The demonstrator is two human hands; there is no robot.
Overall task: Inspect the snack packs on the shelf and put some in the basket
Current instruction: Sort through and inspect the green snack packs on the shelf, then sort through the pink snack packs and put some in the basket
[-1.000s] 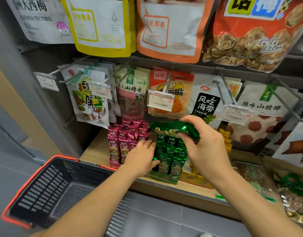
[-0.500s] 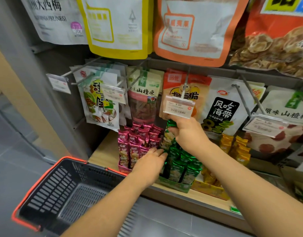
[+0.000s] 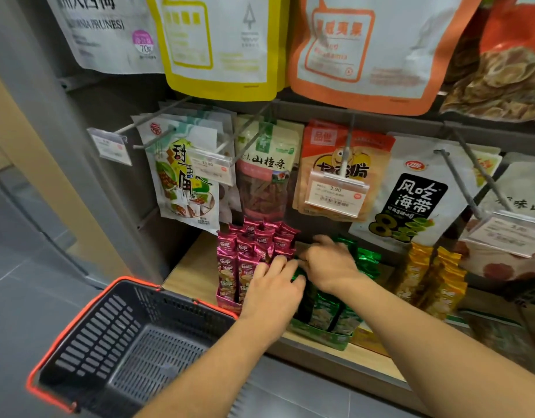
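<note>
- The green packs [image 3: 326,310] stand upright in a green box [image 3: 320,336] on the lowest shelf [image 3: 188,267], straight in front of the person and under both hands.
- The right hand [image 3: 331,265] sits on top of the back rows of green packs, palm down, with its fingers bent down among the pack tops. I cannot tell whether it grasps a pack or only presses on them.
- The left hand [image 3: 273,289] is just left of the right hand, and their fingers almost meet. Its fingers reach forward, fairly straight, and their tips rest on the left edge of the green packs. It is released and does not close around anything.
- The front row of green packs shows below and between the two wrists.
- The pink packs [image 3: 245,257] stand in their own box against the left side of the green box, just beside the left hand's knuckles.
- The yellow packs [image 3: 429,276] stand to the right, apart from both hands.
- The basket [image 3: 109,327], dark with a red rim, sits low on the left, below the shelf edge and under the left forearm.
- Hanging bags [image 3: 266,176] fill the pegs above the shelf, and a price tag [image 3: 335,194] reads 3.90.
</note>
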